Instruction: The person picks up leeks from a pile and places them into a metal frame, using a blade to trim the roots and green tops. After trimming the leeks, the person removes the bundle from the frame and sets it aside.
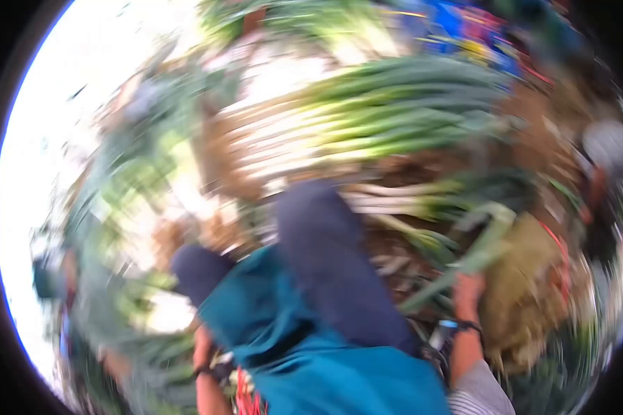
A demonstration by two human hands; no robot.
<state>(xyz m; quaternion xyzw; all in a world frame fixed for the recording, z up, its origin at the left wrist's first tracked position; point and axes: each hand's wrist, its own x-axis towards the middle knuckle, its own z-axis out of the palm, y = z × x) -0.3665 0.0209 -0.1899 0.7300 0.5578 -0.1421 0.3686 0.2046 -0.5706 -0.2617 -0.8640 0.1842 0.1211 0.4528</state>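
Beside green leek leaves (439, 287), my right hand (468, 289) shows at the lower right, with a dark band on its wrist. The picture is smeared there, so its grip on the leaves is unclear. My left hand (202, 346) is low on the left, near red strings (248, 398), and its fingers are too blurred to read. Between the hands lies teal cloth (325, 366) over my dark-clad legs (329, 256). In front of my knees, long leeks (353, 121) lie side by side, white ends left and green tops right. A smaller group of leeks (422, 197) lies nearer.
More leek bundles (145, 180) spread along the left, and others (298, 28) lie at the top. A brownish sack (522, 290) is right of my right hand. Blue and red items (464, 34) are at the upper right. Blurred people seem to be at both sides.
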